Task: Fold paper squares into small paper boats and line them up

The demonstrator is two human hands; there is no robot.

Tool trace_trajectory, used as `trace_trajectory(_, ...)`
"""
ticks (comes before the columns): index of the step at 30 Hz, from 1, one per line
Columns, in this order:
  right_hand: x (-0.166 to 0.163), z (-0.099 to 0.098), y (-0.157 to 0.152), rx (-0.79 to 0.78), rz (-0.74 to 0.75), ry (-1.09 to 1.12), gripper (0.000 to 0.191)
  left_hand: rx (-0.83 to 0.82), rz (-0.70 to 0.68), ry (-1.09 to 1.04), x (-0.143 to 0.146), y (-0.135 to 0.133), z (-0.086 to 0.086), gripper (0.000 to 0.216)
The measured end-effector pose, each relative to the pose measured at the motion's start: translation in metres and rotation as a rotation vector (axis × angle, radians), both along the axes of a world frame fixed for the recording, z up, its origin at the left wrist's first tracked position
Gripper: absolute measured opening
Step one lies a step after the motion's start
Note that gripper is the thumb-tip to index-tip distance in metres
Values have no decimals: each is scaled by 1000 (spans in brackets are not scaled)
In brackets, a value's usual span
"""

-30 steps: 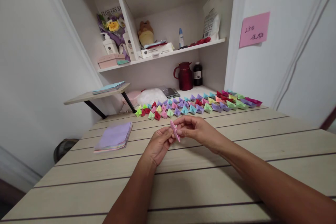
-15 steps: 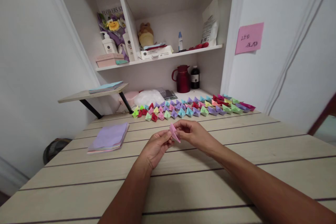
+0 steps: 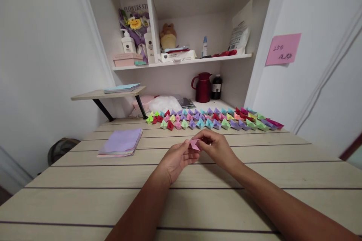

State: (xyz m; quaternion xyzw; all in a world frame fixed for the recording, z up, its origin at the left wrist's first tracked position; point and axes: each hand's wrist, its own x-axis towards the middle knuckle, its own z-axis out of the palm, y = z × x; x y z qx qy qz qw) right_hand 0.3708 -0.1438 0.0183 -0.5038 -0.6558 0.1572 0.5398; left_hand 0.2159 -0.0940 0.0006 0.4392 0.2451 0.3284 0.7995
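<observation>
White walls close in around your pale wooden table, which has dark lines running across it. Past your fingers, a long row of little folded paper shapes in many colors sits at the far edge. Behind that row stand a dark red jug and a small dark bottle. Higher up on a white shelf, a bag reads "FLOWERS". A pink note on the wall says "250", and the rest is too scribbly to read. Off to the left of your fingers lies a stack of purple paper.

Your left hand and right hand meet above the table. Both sets of fingers are pinched closed on one small pink folded paper, held right between them.
</observation>
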Motion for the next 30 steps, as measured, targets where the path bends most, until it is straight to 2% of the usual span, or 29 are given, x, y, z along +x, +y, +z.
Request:
trace_trajectory(6,1,-4,2,39,-45,-60,13,6,4,-27,2,0,-3,45)
trace_trajectory(13,3,-7,4,73,-24,-117,11,65,50,-20,4,-4,-4,38)
trace_trajectory(16,3,-8,7,7,1,-80,10,162,126,39,6,-4,-5,35)
trace_trajectory(18,3,-7,8,-81,36,-12,17,241,210,90,7,-2,-5,33)
trace_trajectory(22,4,-3,6,-326,149,315,39,310,345,121,6,4,-4,31)
trace_trajectory(25,2,-1,2,-423,198,515,39,340,409,125,5,8,-3,32)
trace_trajectory(27,-1,-1,1,-451,212,520,39,357,414,128,5,9,-3,33)
trace_trajectory(30,-5,-4,3,-463,255,409,38,378,396,135,6,8,-3,34)
